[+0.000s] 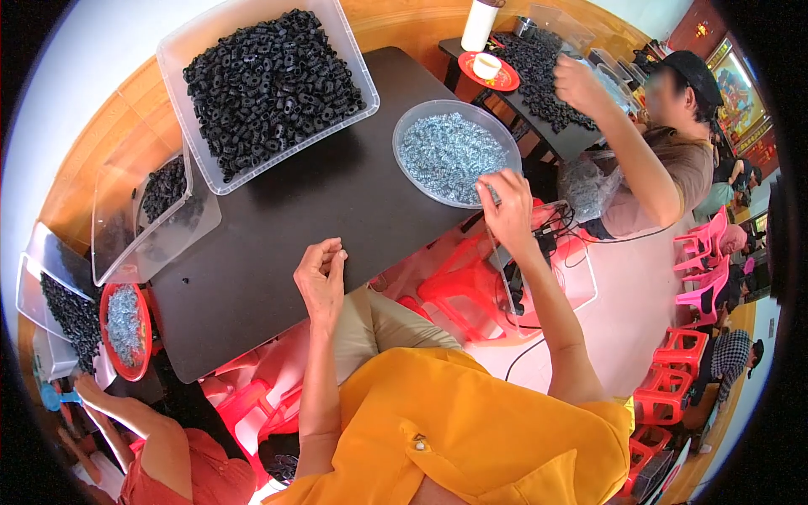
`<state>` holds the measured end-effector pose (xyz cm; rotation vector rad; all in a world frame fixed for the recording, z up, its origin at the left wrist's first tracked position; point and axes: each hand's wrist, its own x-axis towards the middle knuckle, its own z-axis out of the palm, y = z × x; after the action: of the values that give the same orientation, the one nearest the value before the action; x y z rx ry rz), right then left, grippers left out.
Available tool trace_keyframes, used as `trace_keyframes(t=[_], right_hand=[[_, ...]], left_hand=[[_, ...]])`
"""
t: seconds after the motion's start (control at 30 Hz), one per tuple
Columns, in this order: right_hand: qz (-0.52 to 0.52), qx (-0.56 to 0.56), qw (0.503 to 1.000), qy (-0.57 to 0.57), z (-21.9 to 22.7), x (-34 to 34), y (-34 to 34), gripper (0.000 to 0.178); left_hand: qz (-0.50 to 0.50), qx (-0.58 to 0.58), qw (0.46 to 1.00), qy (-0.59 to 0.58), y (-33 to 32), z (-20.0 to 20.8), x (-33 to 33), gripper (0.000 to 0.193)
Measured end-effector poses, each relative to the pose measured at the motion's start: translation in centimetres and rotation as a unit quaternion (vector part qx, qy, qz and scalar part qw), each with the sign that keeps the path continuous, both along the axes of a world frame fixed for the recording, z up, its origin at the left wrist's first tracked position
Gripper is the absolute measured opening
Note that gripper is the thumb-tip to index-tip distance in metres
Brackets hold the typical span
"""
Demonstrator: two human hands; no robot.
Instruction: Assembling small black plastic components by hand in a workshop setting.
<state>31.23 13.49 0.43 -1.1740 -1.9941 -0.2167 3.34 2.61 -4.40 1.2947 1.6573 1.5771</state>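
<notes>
My left hand (319,282) is raised above the near edge of a dark table (295,227). Its fingers are curled in against the thumb, and whatever they hold, if anything, is too small to make out. Over the near rim of a round clear bowl (446,108) is my right hand (510,212), thumb and fingers drawn together; anything in that pinch is hidden. Small shiny metal springs (450,156) fill the bowl. Beyond my hands, a large clear tub (358,59) holds a heap of small black plastic pieces with holes (273,88).
Left of the tub stands a tilted clear bin (118,227) with more black pieces. A red bowl of springs (108,337) is near a co-worker in red (198,463). Another co-worker (673,168) sits at the right table. Red stools (459,282) and cables (551,231) lie below.
</notes>
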Motion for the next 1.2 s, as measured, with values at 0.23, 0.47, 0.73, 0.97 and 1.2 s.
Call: trace_keyframes(t=[0.23, 0.47, 0.73, 0.97, 1.2], right_hand=[[0.004, -0.256, 0.959, -0.119, 1.6, -1.4, 7.5, 0.064], [0.093, -0.214, 0.971, -0.042, -0.2, -1.4, 12.2, 0.017], [0.077, -0.306, 0.934, 0.166, 5.6, -1.2, 10.9, 0.018], [-0.046, -0.152, 0.982, 0.101, 4.7, 2.1, 9.1, 0.020], [-0.158, -0.360, 0.893, 0.221, -1.3, 6.3, 4.4, 0.049]], left_hand=[[-0.001, 0.004, 1.000, -0.014, 0.2, -0.6, -0.2, 0.017], [-0.001, -0.003, 1.000, -0.012, 0.3, 0.2, -0.1, 0.016], [-0.002, -0.002, 1.000, -0.017, 0.0, 0.0, -0.1, 0.016], [0.010, -0.010, 1.000, -0.014, 0.0, 0.6, -0.2, 0.016], [-0.002, 0.014, 1.000, -0.006, 0.1, 0.5, -0.2, 0.016]])
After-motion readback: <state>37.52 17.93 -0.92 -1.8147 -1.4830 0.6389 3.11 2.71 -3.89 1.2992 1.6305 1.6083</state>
